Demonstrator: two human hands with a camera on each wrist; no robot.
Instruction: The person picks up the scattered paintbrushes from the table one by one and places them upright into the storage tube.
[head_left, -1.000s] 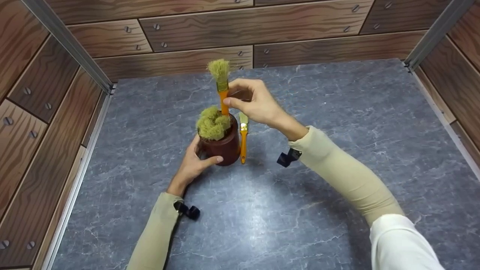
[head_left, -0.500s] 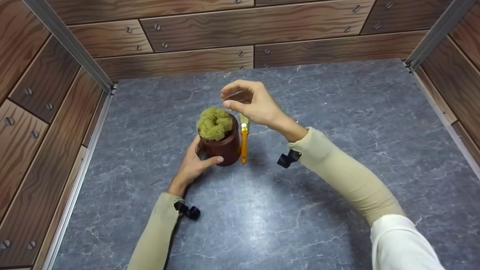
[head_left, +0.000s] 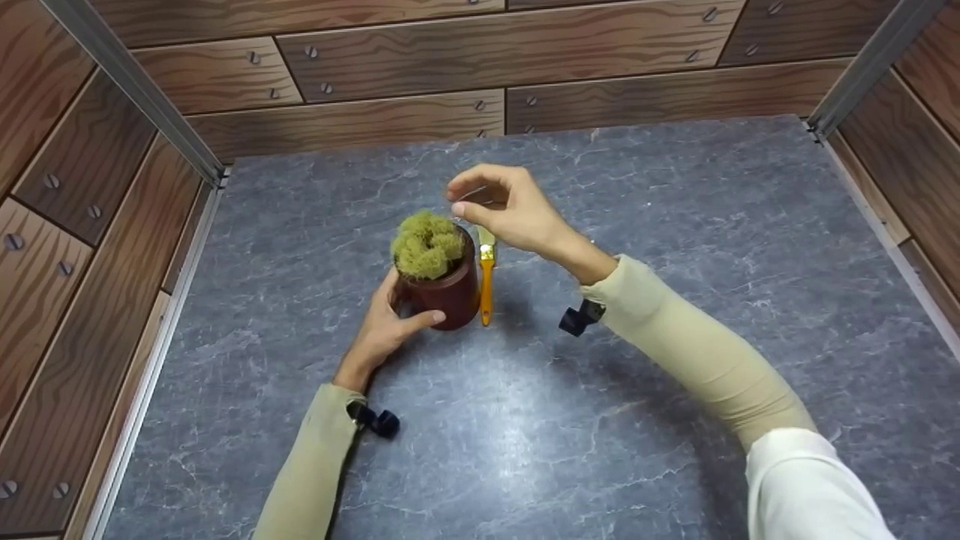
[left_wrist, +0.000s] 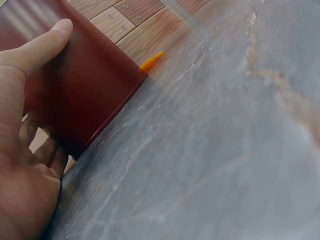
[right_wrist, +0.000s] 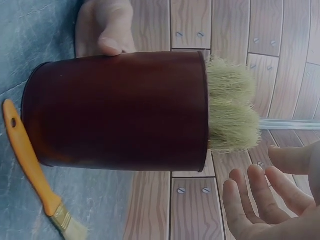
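Observation:
A dark red-brown cylindrical holder (head_left: 450, 300) stands upright on the table, with the pale bristles of several paintbrushes (head_left: 427, 246) showing above its rim. Their handles are hidden inside. My left hand (head_left: 382, 326) grips the holder's side, thumb across the front, as the left wrist view also shows on the holder wall (left_wrist: 85, 75). Just above and right of the bristles is my right hand (head_left: 517, 210), fingers loosely bent with nothing between them. One more paintbrush (head_left: 487, 281), orange-handled with a metal ferrule, lies on the table against the holder's right side.
The grey marbled table (head_left: 637, 420) extends around the holder. Wood-patterned walls (head_left: 510, 52) rise at the back and both sides, with metal posts (head_left: 142, 90) at the corners.
My right hand let go of a paintbrush, which dropped into the holder among the others. The hand has since barely moved. My left hand keeps its hold on the holder.

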